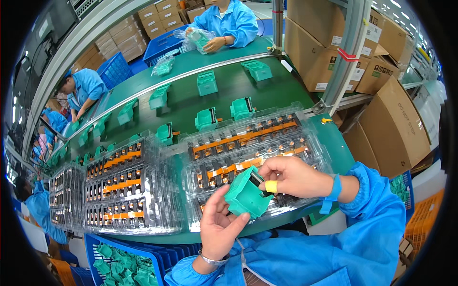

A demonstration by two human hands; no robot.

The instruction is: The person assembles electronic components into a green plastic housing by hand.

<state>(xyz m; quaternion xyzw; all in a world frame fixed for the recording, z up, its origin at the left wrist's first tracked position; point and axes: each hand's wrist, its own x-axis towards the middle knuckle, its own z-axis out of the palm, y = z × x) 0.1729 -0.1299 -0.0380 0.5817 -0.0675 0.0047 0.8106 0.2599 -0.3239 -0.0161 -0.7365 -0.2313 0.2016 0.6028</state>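
Left hand (220, 223) wrapped round the green housing (248, 200) from below and left, thumb laid along its near side; right hand (292, 177) pinched on a black strip (256, 178) at the housing's upper right edge; whether the strip is fully seated cannot be told; one digit of the right hand is wrapped in yellow tape (271, 186), and a blue strap (332, 193) is worn on that wrist; housing is held over the front edge of the green bench (339, 143), just in front of the right-hand tray stack (322, 148).

That stack is set near the bench's right edge, loaded with rows of black parts crossed by orange strips (245, 138); a second clear tray stack (164, 212) is placed further left along the front edge, similarly filled; more housings (207, 84) are spread along the dark green belt (286, 88) behind, several near its close edge fitted with black strips and orange tails; below the bench's front edge, toward the left, a blue crate (158, 269) is heaped with green parts (125, 270); beyond the belt's far edge, a bagged green piece (199, 39) is held by a co-worker (228, 21).
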